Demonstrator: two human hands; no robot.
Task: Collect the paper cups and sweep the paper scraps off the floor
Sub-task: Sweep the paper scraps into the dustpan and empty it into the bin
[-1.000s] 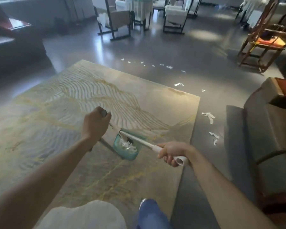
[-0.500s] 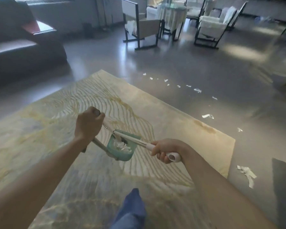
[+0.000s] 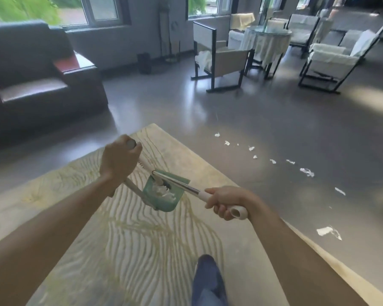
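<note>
My left hand [image 3: 117, 162] grips the top of a long handle whose lower end carries a teal dustpan [image 3: 164, 193], held above the rug. White paper scraps [image 3: 164, 192] lie inside the pan. My right hand [image 3: 224, 200] is closed on the white grip of a broom handle [image 3: 179, 184], a metal tube that runs down into the pan. Several white paper scraps [image 3: 306, 171] trail across the grey floor to the right, with a larger scrap [image 3: 325, 231] close to the rug's edge. No paper cups are in view.
A beige patterned rug [image 3: 142, 239] lies underfoot, my blue-clad leg [image 3: 208, 281] on it. A dark leather sofa [image 3: 35, 85] stands at the left. Metal-framed chairs [image 3: 219, 56] and a cloth-covered round table [image 3: 268, 40] stand at the back. Grey floor [image 3: 274, 120] stretches between.
The view has swung left and up while I walk across the rug: the sofa and windows have come in, the scraps have slid right. Both hands keep their grips.
</note>
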